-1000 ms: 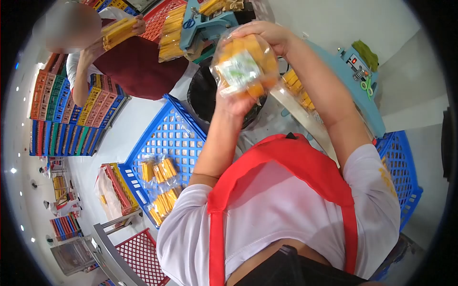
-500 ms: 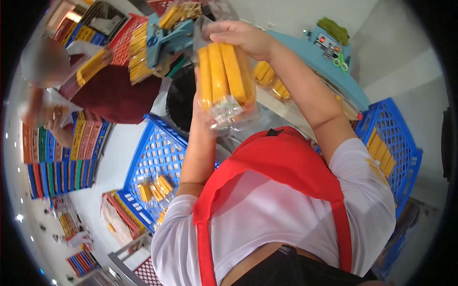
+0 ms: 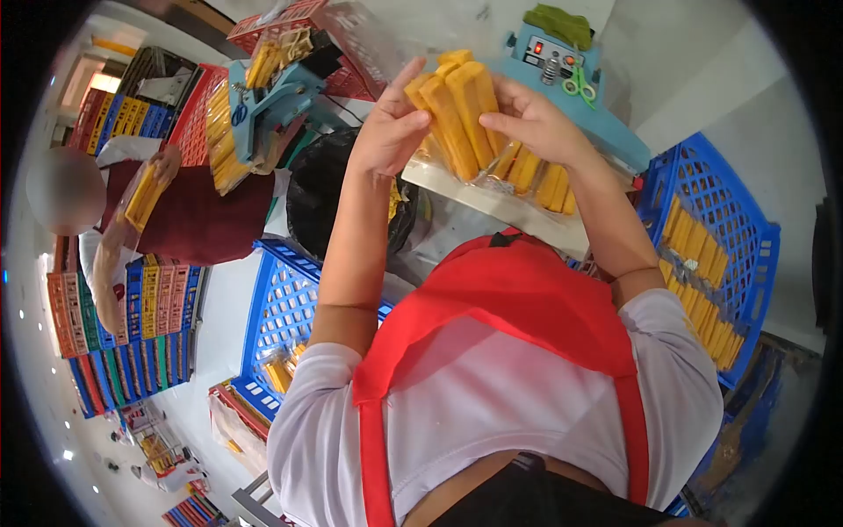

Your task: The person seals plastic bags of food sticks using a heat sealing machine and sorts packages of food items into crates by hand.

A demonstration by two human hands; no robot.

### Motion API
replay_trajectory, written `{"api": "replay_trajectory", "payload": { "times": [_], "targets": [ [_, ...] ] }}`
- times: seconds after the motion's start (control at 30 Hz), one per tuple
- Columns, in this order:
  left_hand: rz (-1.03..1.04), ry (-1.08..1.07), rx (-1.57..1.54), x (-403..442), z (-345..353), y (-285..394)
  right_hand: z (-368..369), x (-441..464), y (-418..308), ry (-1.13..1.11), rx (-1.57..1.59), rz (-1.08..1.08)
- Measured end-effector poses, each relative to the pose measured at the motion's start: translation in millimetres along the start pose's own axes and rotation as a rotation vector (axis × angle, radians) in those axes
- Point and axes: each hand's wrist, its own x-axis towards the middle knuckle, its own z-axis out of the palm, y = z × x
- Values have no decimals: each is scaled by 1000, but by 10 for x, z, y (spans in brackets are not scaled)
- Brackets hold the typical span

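My two hands hold a clear plastic bag of yellow sticks between them, above the edge of a pale work surface. My left hand is at the bag's left side, its thumb pressed against the sticks. On the right side, my right hand grips the bag with thumb and fingers. More bagged yellow sticks lie on the surface just below the held bag. Behind my right hand stands a light-blue sealing machine with green scissors on it.
A blue crate with bagged sticks is at right, another blue crate at lower left. A black-lined bin stands left of my left arm. A co-worker in a dark red apron holds a pack near a second blue machine.
The bag has moved rightward to above the work surface and turned, its label no longer showing. My left hand has come up to its side. The view has shifted, showing more of the right crate.
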Motion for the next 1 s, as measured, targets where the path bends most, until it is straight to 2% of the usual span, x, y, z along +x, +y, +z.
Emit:
{"api": "replay_trajectory", "payload": {
  "times": [0.13,0.3,0.37,0.47,0.63,0.67,0.73,0.77,0.8,0.83,0.87,1.0],
  "targets": [
    [-92,-8,5,296,78,-210,-228,-156,52,184,58,26],
    [-171,66,-50,458,183,-454,-418,-316,52,247,86,103],
    [-210,-2,-63,457,152,-516,-451,-362,82,247,75,103],
    [-203,-54,-4,420,249,-488,-443,-434,102,290,35,83],
    [-281,18,-20,401,365,-299,-366,-388,62,398,261,176],
    [-298,40,-30,398,396,-246,-358,-374,82,396,256,172],
    [-286,49,9,373,408,-138,-346,-349,163,177,573,245],
    [-282,61,50,338,393,-87,-318,-350,263,162,569,250],
    [-265,74,55,302,369,-49,-279,-356,392,109,744,253],
    [-312,33,86,273,338,-8,-231,-324,443,46,917,255],
    [-354,-5,125,244,298,51,-184,-300,460,7,912,255],
    [-126,-2,7,-12,81,222,39,-143,394,-58,994,143]
  ]
}}
